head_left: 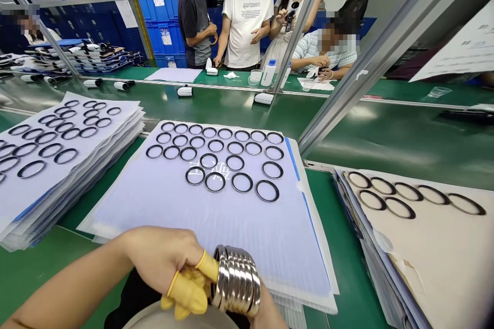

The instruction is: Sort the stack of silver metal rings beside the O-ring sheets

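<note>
My left hand [165,267] sits at the bottom of the view, its fingers in yellow finger cots and closed around a stack of shiny silver metal rings [235,280]. My right hand [270,313] shows only in part, against the lower right of that stack, with its fingers hidden. Just beyond my hands lies a white sheet under clear plastic [216,226]. Rows of black-rimmed rings [208,161] lie on it in loose lines, and neither hand touches them.
Stacked sheets of rings [69,164] lie to the left, and a beige sheet stack [424,236] lies to the right, both on a green workbench [347,267]. An aluminium frame [312,108] rises beyond. Several people [247,25] stand at a far bench before blue crates [164,20].
</note>
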Demonstrator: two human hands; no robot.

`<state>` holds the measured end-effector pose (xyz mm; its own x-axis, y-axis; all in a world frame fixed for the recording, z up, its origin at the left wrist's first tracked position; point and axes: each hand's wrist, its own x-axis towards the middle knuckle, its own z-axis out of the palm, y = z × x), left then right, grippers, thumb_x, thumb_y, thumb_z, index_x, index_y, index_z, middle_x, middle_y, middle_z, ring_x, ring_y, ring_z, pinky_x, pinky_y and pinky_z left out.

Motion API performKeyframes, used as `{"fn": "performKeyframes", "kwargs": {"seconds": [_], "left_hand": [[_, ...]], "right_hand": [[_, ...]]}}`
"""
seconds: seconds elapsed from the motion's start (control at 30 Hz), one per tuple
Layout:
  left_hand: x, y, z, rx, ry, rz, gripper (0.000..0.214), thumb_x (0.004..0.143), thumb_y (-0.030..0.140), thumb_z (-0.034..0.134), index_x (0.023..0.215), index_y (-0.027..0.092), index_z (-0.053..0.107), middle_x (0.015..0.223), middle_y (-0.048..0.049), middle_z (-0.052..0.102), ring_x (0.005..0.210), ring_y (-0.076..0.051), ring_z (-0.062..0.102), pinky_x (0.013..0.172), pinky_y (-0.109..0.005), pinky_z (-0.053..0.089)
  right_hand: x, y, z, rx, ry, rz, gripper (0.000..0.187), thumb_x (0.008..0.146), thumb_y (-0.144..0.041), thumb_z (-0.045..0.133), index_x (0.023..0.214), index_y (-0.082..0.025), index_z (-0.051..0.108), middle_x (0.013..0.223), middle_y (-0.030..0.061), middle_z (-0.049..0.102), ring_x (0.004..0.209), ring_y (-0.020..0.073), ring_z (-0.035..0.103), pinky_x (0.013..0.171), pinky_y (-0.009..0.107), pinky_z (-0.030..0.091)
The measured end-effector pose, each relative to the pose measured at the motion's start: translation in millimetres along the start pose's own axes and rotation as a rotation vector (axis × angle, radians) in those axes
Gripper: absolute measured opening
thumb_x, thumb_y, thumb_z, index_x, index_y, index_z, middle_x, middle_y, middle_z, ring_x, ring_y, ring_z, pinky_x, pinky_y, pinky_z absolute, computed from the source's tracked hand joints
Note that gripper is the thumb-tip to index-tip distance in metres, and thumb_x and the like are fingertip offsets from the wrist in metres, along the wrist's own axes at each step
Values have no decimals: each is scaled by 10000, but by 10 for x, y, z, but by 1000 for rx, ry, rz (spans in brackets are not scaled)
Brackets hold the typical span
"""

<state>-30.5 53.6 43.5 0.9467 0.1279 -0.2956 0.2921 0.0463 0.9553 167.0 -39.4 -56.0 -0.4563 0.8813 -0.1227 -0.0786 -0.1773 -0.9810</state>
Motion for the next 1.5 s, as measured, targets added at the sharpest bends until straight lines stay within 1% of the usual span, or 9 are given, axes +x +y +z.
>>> {"fn": "performKeyframes", "kwargs": {"seconds": [0.13, 0.27, 0.33, 0.47, 0.57, 0.83, 1.03, 1.2, 1.5], "left_hand": [[41, -7, 51, -93, 38, -47, 203, 876, 314, 570, 902, 134, 660, 497, 14, 622, 324, -67, 466, 346, -137, 395], [52, -7, 45, -292, -11, -38, 295, 868, 400, 591, 954, 120, 631, 498, 8, 628, 296, -80, 476, 299, -145, 359], [60, -8, 40, -365, -46, -28, 345, 869, 438, 585, 994, 118, 622, 489, 12, 628, 282, -85, 478, 290, -148, 352], [85, -30, 56, -400, -65, -30, 341, 822, 435, 651, 973, 132, 613, 461, 30, 611, 268, -86, 467, 298, -152, 356], [102, -64, 93, -388, -72, -67, 339, 772, 444, 697, 901, 155, 576, 437, 52, 573, 255, -85, 430, 303, -162, 357], [125, -80, 172, -132, -7, 5, 418, 824, 528, 577, 646, 193, 400, 416, 63, 421, 336, -58, 358, 342, -134, 350], [132, -71, 202, -48, 20, 32, 269, 845, 411, 531, 731, 180, 453, 430, 72, 382, 342, -68, 376, 351, -134, 372], [141, -95, 219, 140, 69, 91, 141, 813, 253, 493, 716, 190, 413, 503, 57, 430, 414, -71, 393, 404, -145, 358], [167, -102, 239, 242, 101, 137, 131, 832, 189, 499, 717, 185, 436, 523, 75, 433, 424, -60, 400, 409, -159, 305]], "right_hand": [[-135, -113, -47, -39, 50, 19, 835, 437, -587, 851, 1175, -248, 656, 985, 110, 728, 1003, 414, 653, 875, 486, 519], [-147, -203, -13, -45, 43, -5, 807, 478, -559, 853, 1192, -246, 644, 1049, 114, 711, 1090, 426, 610, 905, 481, 508], [-114, -218, 12, -43, 30, -21, 730, 547, -533, 838, 1185, -238, 641, 1069, 113, 704, 1116, 412, 597, 907, 463, 512], [-57, -210, 18, -47, 4, -54, 402, 849, -400, 653, 1191, -197, 590, 1185, 95, 639, 1057, 290, 628, 864, 451, 535], [-56, -190, -11, -54, -3, -94, 288, 924, -302, 572, 1187, -186, 568, 1221, 79, 603, 1013, 237, 628, 837, 443, 540], [106, 59, 41, -52, -39, -185, 343, 905, -360, 590, 1204, -192, 569, 1254, 92, 600, 1073, 260, 615, 889, 469, 520], [37, 131, 14, -41, -53, -195, 778, 569, -662, 756, 1219, -262, 603, 1249, 76, 659, 1300, 333, 473, 1038, 413, 437], [-133, 14, -11, -28, -34, -189, 844, 598, -679, 724, 1319, -286, 527, 1299, 71, 634, 1314, 340, 456, 1080, 447, 375], [-129, -119, -28, -18, -29, -214, 704, 704, -740, 563, 1303, -373, 538, 1215, 23, 692, 1241, 323, 545, 1031, 437, 442]]}}
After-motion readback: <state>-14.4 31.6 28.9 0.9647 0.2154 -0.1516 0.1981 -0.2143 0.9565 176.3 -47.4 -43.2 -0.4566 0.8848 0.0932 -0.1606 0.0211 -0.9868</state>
